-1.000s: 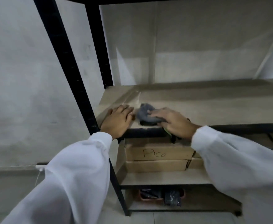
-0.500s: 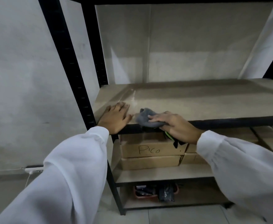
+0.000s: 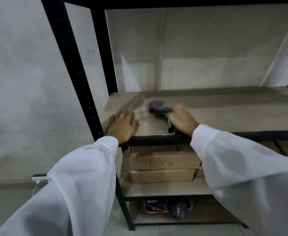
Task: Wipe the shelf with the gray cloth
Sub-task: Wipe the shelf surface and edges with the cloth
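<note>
On the shelf point(image 3: 225, 109), I see the right hand point(image 3: 180, 119) with its grip closed around the gray cloth point(image 3: 157, 107), blurred, pressed to the board near the left end; left hand point(image 3: 122, 126) lies flat, fingers spread, holding nothing, at the front edge.

Both arms reach forward in loose white sleeves, toward twelve o'clock. The left hand point(image 3: 122, 126) lies palm down, fingers together and flat, pointing to about one o'clock, its wrist at the sleeve cuff. The right hand point(image 3: 182, 120) sits at three o'clock of the left one, well apart from it, its back turned up and its fingers curled closed toward eleven o'clock; it is blurred, so single fingers cannot be told.
</note>
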